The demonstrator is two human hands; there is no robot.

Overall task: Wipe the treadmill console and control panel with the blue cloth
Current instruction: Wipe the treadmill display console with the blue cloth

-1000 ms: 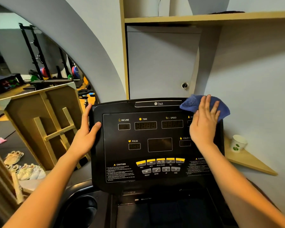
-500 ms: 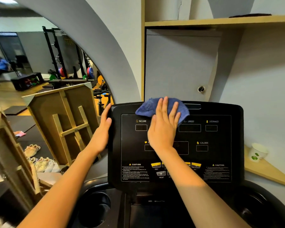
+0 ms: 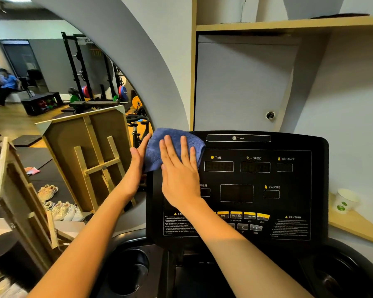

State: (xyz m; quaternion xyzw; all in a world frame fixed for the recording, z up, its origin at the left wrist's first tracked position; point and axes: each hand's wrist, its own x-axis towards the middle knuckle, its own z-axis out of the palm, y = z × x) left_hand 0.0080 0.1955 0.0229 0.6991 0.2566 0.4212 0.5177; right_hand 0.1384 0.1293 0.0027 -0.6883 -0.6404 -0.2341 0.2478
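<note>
Blue cloth [image 3: 172, 147]: pressed flat under right hand [image 3: 179, 175], fingers spread.
Left hand [image 3: 136, 166]: fingers together, bracing console [image 3: 289, 211] edge.
Risk: cloth bunching there, or dragging across yellow buttons [image 3: 249, 216].

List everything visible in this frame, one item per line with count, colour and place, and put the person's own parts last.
treadmill console: one, black, centre right
blue cloth: one, blue, on the console's top left corner
cup holders: two, dark, below the console at each side
paper cup: one, white with green marks, on the wooden ledge at right
cabinet door: one, grey, behind the console
wooden frames: two, light brown, leaning at left
shoes: several, pale, on the floor at left
weight rack: one, black, far left background
seated person: one, blue top, far left
left hand: one, on the console's left edge
right hand: one, flat on the cloth
</note>
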